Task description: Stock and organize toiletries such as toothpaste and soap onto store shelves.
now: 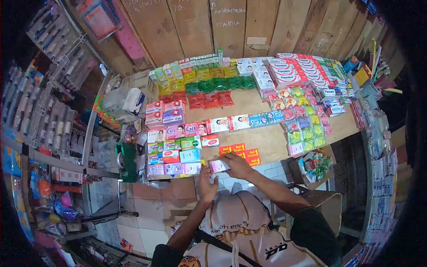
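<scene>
My right hand [237, 165] grips a small white-and-pink soap box [218, 166] at the front edge of the wooden table [230, 137]. Just left of that box is my left hand [207, 187], its thumb and fingers apart; whether its fingertips touch the box or the stacked goods, I cannot tell. Red cards with yellow writing [253, 154] lie beyond my right hand, which partly covers them. To the left, boxed soaps stand in close rows, among them a pale pink box [191, 168], a light blue box [190, 155] and a pink Giv box [175, 132].
Red sachets [204, 100], green sachets [220, 84] and Pepsodent boxes [283, 75] line the back. Fruit-pictured packets [307, 128] hang over the table's right front edge. A green tape dispenser [128, 163] stands left. Below right is an open cardboard box [320, 210].
</scene>
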Action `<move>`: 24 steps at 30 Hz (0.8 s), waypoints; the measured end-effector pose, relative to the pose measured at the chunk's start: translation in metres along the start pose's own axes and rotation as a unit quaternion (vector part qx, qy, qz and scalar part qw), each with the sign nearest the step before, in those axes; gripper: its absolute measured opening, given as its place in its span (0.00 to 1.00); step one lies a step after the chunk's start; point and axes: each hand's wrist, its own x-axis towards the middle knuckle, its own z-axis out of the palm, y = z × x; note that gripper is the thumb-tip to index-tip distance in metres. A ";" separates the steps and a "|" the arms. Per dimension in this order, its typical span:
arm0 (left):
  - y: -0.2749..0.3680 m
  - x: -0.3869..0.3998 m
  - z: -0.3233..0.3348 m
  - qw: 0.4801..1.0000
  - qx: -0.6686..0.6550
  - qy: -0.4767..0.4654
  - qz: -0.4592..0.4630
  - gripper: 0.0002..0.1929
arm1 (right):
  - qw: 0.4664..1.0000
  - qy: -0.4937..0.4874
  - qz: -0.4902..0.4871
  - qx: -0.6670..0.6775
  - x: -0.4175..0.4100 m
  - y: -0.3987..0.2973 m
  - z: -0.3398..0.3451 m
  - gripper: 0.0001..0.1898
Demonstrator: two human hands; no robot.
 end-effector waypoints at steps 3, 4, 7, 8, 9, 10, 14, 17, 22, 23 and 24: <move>-0.003 -0.001 -0.006 0.999 -0.044 -0.020 -0.018 0.35 | 0.999 0.042 0.005 0.013 0.007 -0.012 0.007 0.32; 0.009 0.000 -0.010 0.999 -0.045 -0.023 -0.019 0.35 | 0.999 0.042 0.008 0.013 0.006 -0.013 0.008 0.32; 0.024 -0.003 -0.025 0.990 -0.005 -0.097 -0.101 0.33 | 0.998 0.006 0.042 0.036 0.007 -0.018 0.010 0.32; 0.018 -0.003 -0.027 0.981 -0.016 -0.102 -0.162 0.31 | 0.999 0.022 0.038 0.026 0.008 -0.020 0.011 0.32; 0.010 -0.005 -0.029 0.968 -0.026 -0.106 -0.224 0.29 | 0.999 0.038 0.034 0.016 0.008 -0.023 0.013 0.33; -0.001 -0.007 -0.034 0.969 -0.026 -0.102 -0.225 0.29 | 0.999 0.036 0.031 0.016 0.010 -0.026 0.013 0.33; -0.010 -0.003 -0.048 0.972 -0.011 -0.103 -0.210 0.23 | 0.998 0.044 0.044 0.017 0.007 -0.028 0.015 0.34; -0.010 0.003 -0.047 0.992 0.022 -0.061 -0.108 0.17 | 0.997 0.051 0.054 0.022 0.006 -0.028 0.017 0.34; -0.037 0.012 -0.043 0.995 -0.066 0.014 -0.074 0.09 | 0.998 0.053 0.040 0.013 0.012 -0.028 0.020 0.33; -0.038 0.013 -0.042 0.995 -0.066 0.013 -0.076 0.09 | 0.998 0.049 0.046 0.011 0.012 -0.027 0.021 0.34; -0.039 0.015 -0.041 0.989 -0.095 0.007 -0.109 0.08 | 0.998 0.045 0.051 0.010 0.012 -0.029 0.021 0.34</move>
